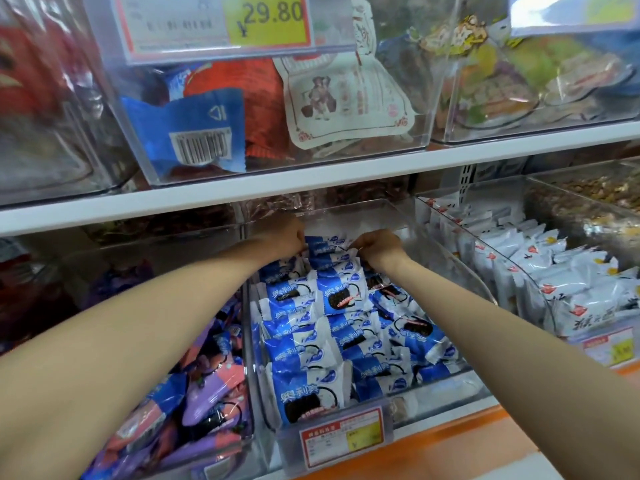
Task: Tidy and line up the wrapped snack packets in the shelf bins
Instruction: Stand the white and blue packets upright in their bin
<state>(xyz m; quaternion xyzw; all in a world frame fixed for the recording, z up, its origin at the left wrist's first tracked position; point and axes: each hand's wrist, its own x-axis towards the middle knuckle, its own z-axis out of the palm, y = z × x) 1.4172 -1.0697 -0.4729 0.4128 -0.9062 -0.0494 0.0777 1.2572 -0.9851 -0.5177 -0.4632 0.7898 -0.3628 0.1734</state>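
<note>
purple packets (pixel 194 393): loose heap, left bin | left hand (pixel 287 237): pinches left end of rear blue packet (pixel 329 249), probably squaring it to the row | middle bin (pixel 446 258): blue rows, some askew | right hand (pixel 377 245): pinches the same packet's right end | white packets (pixel 554 282): right bin | shelf board (pixel 242 188): overhangs, cramps reach

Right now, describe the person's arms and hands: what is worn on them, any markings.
Both arms are bare from the frame edge to the wrist: no sleeve shows on the left forearm or the right forearm. The left hand and right hand are ungloved. No watch, bracelet or ring is visible, though the fingers are partly hidden.
</note>
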